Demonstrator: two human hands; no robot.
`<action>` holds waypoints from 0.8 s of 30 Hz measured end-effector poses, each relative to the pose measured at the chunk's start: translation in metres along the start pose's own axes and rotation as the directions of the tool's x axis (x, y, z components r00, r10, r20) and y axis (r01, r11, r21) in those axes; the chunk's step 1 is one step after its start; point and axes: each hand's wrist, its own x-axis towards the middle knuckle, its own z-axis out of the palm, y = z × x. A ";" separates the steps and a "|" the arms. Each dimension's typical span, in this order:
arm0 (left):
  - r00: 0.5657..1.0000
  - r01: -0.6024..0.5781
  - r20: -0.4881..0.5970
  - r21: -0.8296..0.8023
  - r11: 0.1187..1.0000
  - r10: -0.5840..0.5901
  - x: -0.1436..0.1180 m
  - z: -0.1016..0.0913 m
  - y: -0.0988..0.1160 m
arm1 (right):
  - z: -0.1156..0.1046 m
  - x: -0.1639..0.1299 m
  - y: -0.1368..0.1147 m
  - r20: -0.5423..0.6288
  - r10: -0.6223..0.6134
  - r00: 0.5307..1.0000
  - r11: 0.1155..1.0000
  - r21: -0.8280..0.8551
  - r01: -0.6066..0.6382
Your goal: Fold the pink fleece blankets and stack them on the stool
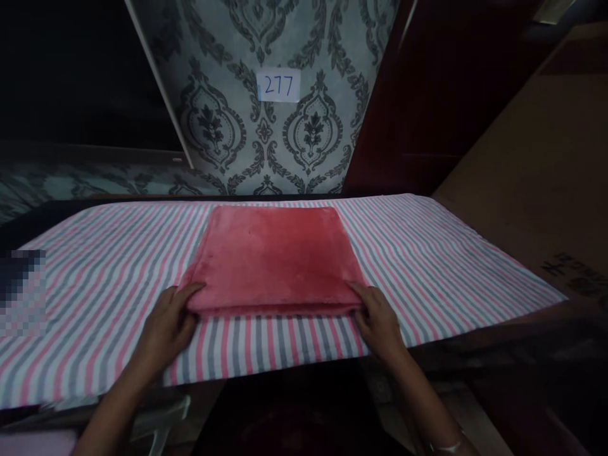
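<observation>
– Gripping or only pressing, down at the near edge?

– Hard to say. Left hand (168, 323) laid against the near left corner of the folded red plush towel (273, 259), fingers close together, thumb up on the pile. Right hand (380, 323) mirrored at the near right corner, fingers likewise together. Cannot tell whether nipping the fold between thumb and fingers or just resting on it.

– And the towel itself?

– Lying flat in a neat rectangle, middle of the pink, white and grey striped cloth (95, 285), near edge just short of the cloth's front edge, far edge almost at the back.

– Step in hand, then?

– Looks like squaring up a finished fold, judging by both hands at matching corners and the layers already stacked.

– Anything called for by a next move?

– Even hold at both corners, probably, and lifting or sliding level, to keep the layers from slipping apart.

– Further back?

– Grey damask-patterned wall panel (228, 126) rising behind the cloth, with a small white paper label marked 277 (278, 85) stuck on it. Dark wooden cabinet (418, 114) to the right of that, and a slanting brown cardboard sheet (532, 190) at far right
</observation>
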 end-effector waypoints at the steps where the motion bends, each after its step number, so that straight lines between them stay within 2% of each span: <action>1: 0.999 0.004 -0.032 0.036 0.999 -0.003 0.002 -0.001 -0.001 | 0.001 0.001 0.003 -0.036 0.002 0.999 1.000 -0.004 -0.003; 4: 0.994 0.034 -0.106 0.105 0.994 -0.023 0.007 -0.004 -0.008 | 0.002 0.001 0.010 -0.100 0.008 0.995 1.000 0.013 -0.007; 8: 0.999 0.002 -0.035 0.023 1.000 -0.001 0.007 -0.001 -0.019 | 0.002 0.001 0.014 -0.094 -0.006 0.996 0.998 0.065 0.012; 12: 0.999 -0.019 -0.032 0.005 1.000 0.019 -0.002 0.001 -0.024 | 0.001 -0.003 0.014 -0.042 -0.010 0.999 0.996 0.083 0.014; 16: 1.000 -0.008 0.029 -0.080 0.997 0.011 -0.009 -0.018 -0.021 | -0.019 -0.008 0.016 0.056 -0.033 0.998 0.991 0.130 0.025; 18: 1.000 0.008 0.022 -0.118 0.993 -0.006 -0.005 -0.034 -0.014 | -0.034 -0.004 0.014 0.035 -0.031 0.999 0.991 0.135 0.026; 20: 0.996 0.032 -0.080 -0.109 0.993 -0.041 0.007 -0.047 -0.002 | -0.045 0.011 0.006 -0.064 -0.015 0.998 0.994 0.104 0.022; 22: 0.982 0.044 -0.181 -0.063 0.997 -0.055 0.030 -0.050 0.014 | -0.046 0.038 -0.010 -0.151 -0.022 0.988 0.997 0.076 0.034; 23: 0.980 0.040 -0.192 -0.032 0.999 -0.046 0.045 -0.047 0.022 | -0.043 0.056 -0.021 -0.157 -0.038 0.987 0.996 0.073 0.050; 24: 0.988 0.013 -0.151 -0.006 1.000 -0.014 0.063 -0.042 0.032 | -0.036 0.077 -0.032 -0.132 -0.061 0.989 0.995 0.071 0.071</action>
